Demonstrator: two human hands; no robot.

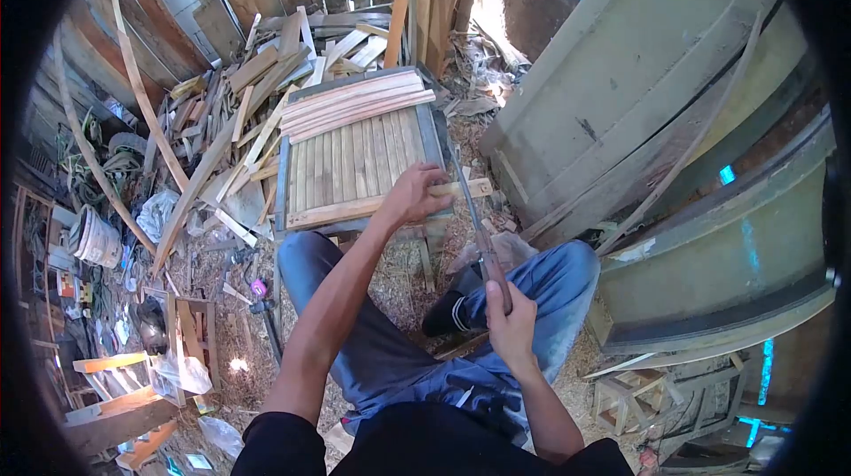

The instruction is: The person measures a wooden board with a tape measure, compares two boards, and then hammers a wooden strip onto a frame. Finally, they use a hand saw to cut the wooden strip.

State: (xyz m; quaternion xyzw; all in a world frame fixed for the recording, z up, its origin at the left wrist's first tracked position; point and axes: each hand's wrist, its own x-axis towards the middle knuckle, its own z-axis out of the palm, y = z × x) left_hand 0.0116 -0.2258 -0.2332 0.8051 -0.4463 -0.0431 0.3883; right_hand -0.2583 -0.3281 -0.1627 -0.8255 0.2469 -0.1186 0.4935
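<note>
My left hand (415,195) is closed over a pale wooden strip (346,210), holding it near its right end against a slatted wooden panel (355,161). The strip's end (479,187) sticks out past the panel's right edge. In my right hand (511,327) is a long, narrow-bladed tool (487,254) with a brown handle, its fingers wrapped round the grip. The dark blade points up and away, overlapping the strip's end in this view. Several thin strips (355,104) lie side by side across the panel's far part.
Scrap wood (275,77) is heaped behind and left of the panel. A large wooden board (620,77) leans on the right, with a curved frame (709,272) below it. A white bucket (96,239) lies at left. A pink-marked object (258,287) sits on the shavings-covered ground.
</note>
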